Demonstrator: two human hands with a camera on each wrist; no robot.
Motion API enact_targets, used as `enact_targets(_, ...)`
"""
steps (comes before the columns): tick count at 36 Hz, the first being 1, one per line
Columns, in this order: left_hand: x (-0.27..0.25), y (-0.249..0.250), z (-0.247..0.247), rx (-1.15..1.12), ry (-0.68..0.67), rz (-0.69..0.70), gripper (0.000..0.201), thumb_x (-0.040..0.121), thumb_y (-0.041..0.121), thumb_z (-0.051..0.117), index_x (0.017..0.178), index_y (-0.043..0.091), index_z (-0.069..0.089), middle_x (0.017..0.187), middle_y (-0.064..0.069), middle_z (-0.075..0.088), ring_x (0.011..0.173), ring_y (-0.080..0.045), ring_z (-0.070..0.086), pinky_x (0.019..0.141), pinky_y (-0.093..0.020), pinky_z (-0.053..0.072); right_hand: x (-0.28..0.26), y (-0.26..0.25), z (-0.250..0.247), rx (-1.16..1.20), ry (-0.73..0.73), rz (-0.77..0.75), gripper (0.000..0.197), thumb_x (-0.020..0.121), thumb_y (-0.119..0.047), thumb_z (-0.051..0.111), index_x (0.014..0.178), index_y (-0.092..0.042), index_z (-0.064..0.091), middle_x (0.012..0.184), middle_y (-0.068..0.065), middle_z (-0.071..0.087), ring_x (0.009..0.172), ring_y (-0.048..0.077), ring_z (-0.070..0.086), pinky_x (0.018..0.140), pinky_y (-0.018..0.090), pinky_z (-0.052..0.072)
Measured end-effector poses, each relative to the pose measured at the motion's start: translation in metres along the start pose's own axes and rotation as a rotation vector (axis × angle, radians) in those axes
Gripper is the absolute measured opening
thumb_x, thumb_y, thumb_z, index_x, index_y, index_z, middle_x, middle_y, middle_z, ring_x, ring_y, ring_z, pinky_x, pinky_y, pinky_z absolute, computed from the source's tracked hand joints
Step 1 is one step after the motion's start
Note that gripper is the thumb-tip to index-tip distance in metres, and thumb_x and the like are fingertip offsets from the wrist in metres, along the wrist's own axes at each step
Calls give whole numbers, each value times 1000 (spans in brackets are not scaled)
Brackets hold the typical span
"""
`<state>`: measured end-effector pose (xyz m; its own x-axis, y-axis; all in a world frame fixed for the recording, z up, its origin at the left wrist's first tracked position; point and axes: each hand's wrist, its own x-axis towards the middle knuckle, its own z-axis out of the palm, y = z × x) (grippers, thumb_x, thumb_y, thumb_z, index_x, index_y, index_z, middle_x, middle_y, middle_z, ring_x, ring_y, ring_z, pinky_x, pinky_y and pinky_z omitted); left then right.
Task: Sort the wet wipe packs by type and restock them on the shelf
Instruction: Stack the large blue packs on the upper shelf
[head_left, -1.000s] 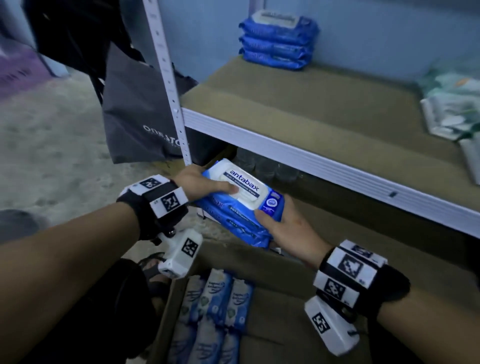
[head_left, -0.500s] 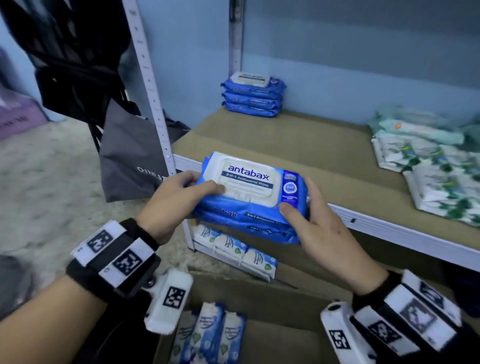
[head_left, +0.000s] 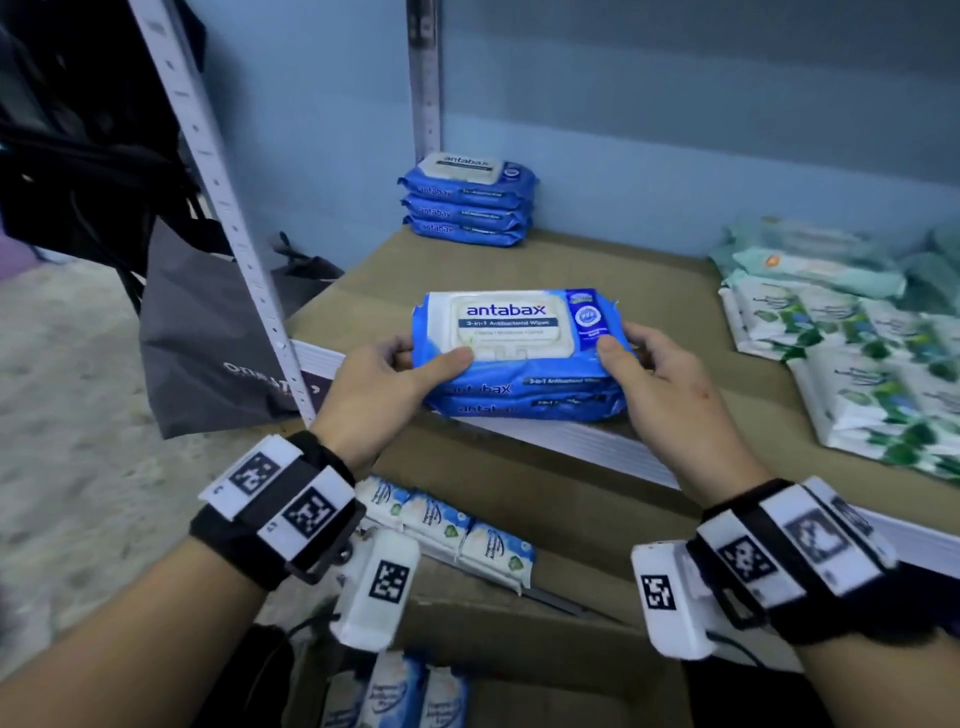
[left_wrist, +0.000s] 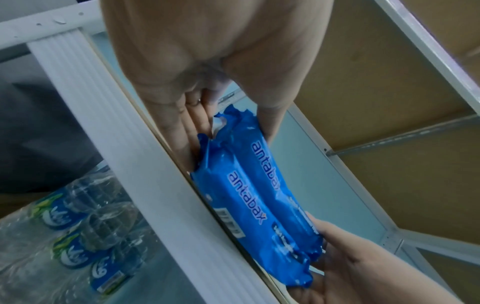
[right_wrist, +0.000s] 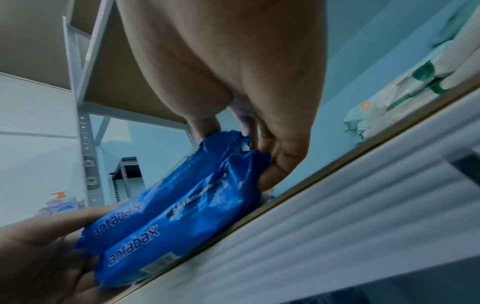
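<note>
- Left hand (head_left: 384, 379) and right hand (head_left: 660, 374) each gripped one end of two stacked blue antabax packs (head_left: 519, 353), thumbs on top, fingers curled under.
- Packs sat at shelf (head_left: 597, 270) front edge.
- Three-pack blue stack (head_left: 467, 205) at back; green-leaf packs (head_left: 857, 364) right.

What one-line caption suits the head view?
Both hands hold two stacked blue antabax packs at the shelf's front edge.

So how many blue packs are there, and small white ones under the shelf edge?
Blue antabax wipe packs, held between left hand and right hand: 2
Blue antabax packs, stacked at shelf back: 3
Small white-and-blue packs below shelf edge: 3
Total: 8
</note>
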<state>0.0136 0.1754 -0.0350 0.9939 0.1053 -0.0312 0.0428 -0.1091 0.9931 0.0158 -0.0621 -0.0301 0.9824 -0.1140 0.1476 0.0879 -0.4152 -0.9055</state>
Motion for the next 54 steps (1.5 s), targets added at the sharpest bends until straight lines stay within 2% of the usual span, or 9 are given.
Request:
enact_targets(4, 10, 2, 0, 52, -27, 18, 36, 78, 45, 77, 103, 20, 71, 95, 5, 76, 90, -11, 72, 80, -33, 57, 11, 5, -3, 98, -27, 73, 20, 97, -38, 59, 111, -25, 64, 92, -15, 71, 76, -8, 67, 62, 12, 50)
enact_targets(12, 19, 2, -13, 175, -25, -3, 57, 84, 74, 48, 102, 27, 73, 94, 9, 73, 85, -9, 70, 68, -30, 58, 27, 15, -15, 88, 15, 157, 38, 96, -50, 50, 88, -18, 71, 80, -8, 72, 69, 14, 66, 58, 34, 48)
enact_targets(17, 23, 3, -17, 110, 37, -77, 39, 94, 52, 49, 88, 21, 73, 80, 4, 68, 68, -16, 57, 62, -31, 44, 30, 21, -21, 74, 1, 199, 24, 91, -31, 59, 78, -15, 70, 72, -3, 67, 58, 13, 56, 51, 30, 37)
enact_targets(25, 30, -6, -18, 4, 27, -131, 37, 91, 28, 63, 113, -1, 68, 81, 1, 62, 56, -11, 50, 51, -25, 33, 29, 19, -22, 151, -24, 273, 38, 74, -38, 67, 81, -1, 70, 63, 9, 54, 50, 17, 43, 43, 27, 26)
enact_targets(31, 29, -4, -18, -15, 38, -127, 15, 93, 23, 63, 80, 15, 61, 57, 11, 58, 54, -7, 50, 50, -23, 29, 28, 17, -24, 66, -12, 232, 21, 86, -27, 60, 73, -10, 60, 57, 9, 45, 53, 22, 36, 48, 31, 24)
enact_targets(39, 33, -9, -26, -3, 53, -82, 16, 90, 24, 67, 82, 10, 63, 68, -2, 52, 54, -8, 46, 50, -27, 30, 28, 19, -23, 38, 4, 249, 17, 88, -22, 58, 76, -11, 55, 58, 9, 39, 48, 19, 32, 47, 31, 23)
enact_targets(46, 28, -7, -29, -113, 10, -169, 16, 94, 27, 63, 86, 15, 69, 66, 6, 65, 54, -14, 50, 48, -25, 29, 26, 20, -28, 215, -13, 307, 18, 90, -20, 65, 76, -8, 64, 55, 1, 56, 49, 19, 48, 39, 26, 32)
enact_targets(50, 23, -6, -29, -93, -20, -229, 19, 98, 29, 55, 95, 16, 69, 76, 3, 73, 56, -14, 57, 46, -21, 38, 23, 17, -29, 281, -84, 385, 14, 97, -11, 56, 88, -2, 63, 77, 13, 66, 48, 17, 56, 35, 21, 36)
enact_targets(54, 20, -10, -28, -25, -94, -277, 19, 96, 20, 59, 106, 9, 69, 96, -2, 75, 59, -11, 63, 44, -17, 44, 20, 16, -30, 242, -140, 419, 11, 94, -1, 56, 87, -3, 64, 70, 9, 66, 44, 13, 56, 32, 19, 34)
